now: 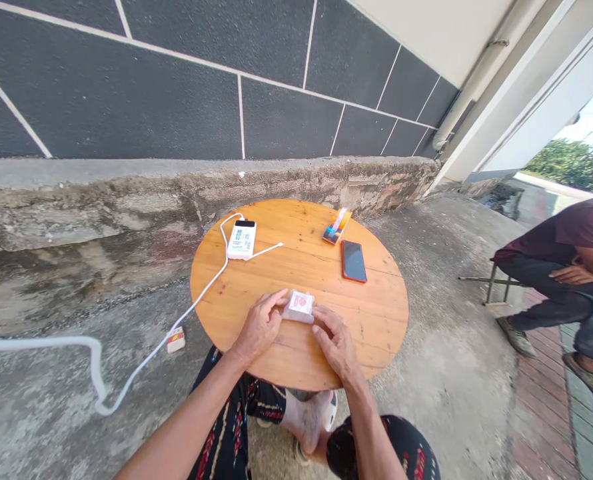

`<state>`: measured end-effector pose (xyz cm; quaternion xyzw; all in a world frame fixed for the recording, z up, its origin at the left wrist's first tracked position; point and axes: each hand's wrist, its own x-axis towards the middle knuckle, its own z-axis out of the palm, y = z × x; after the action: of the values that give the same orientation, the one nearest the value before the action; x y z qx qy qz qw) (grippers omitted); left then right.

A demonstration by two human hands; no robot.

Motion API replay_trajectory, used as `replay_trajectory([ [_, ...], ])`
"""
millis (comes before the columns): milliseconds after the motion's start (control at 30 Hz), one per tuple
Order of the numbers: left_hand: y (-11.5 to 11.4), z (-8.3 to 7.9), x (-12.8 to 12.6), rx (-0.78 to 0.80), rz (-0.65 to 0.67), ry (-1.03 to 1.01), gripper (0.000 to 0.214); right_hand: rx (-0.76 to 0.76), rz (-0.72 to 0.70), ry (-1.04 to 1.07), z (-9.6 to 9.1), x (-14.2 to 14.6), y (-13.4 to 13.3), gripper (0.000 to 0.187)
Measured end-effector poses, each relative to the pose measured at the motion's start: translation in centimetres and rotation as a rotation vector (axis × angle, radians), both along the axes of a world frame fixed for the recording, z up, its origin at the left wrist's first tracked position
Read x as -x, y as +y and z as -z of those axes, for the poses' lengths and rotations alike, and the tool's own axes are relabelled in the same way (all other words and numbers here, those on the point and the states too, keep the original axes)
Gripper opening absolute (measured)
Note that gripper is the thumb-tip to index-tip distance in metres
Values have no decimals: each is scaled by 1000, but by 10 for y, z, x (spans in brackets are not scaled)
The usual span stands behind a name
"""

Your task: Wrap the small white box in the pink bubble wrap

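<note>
A small white packet with red print (301, 304) lies on the round wooden table (296, 230), near its front edge. It looks wrapped in something thin and translucent. My left hand (262, 327) touches the packet's left side with curved fingers, the thumb tucked low. On the other side my right hand (335, 339) meets the packet's right edge with its fingertips, its thumb just below. Between them the two hands hold the packet, its top face uncovered.
A red-cased phone (354, 261) and a tape dispenser (336, 225) lie at the right. A white power strip (242, 239) with a cable sits at the left; its cord (201, 297) runs off the table. A red-and-white box (175, 339) is on the ground. Another person (571, 267) sits at right.
</note>
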<state>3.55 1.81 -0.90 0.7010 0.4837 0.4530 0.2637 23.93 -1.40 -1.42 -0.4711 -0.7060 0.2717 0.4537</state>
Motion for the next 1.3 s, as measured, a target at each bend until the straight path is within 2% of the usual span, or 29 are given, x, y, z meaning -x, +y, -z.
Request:
replay_trajectory([
  [333, -2, -2, -1, -7, -23, 0, 51, 25, 119, 130, 4, 2, -1, 21],
  [467, -2, -2, -1, -11, -25, 6, 54, 43, 153, 79, 7, 2, -1, 34],
  [667, -1, -3, -1, -3, 12, 42, 56, 35, 114, -51, 12, 0, -2, 54],
  [1000, -1, -1, -2, -7, 7, 48, 54, 57, 75, -46, 11, -1, -2, 55],
  [1167, 0, -1, -1, -11, 0, 41, 54, 80, 130, 49, 12, 1, -2, 53],
  [1300, -3, -5, -1, -69, 67, 61, 69, 76, 169, 137, 12, 3, -2, 51],
])
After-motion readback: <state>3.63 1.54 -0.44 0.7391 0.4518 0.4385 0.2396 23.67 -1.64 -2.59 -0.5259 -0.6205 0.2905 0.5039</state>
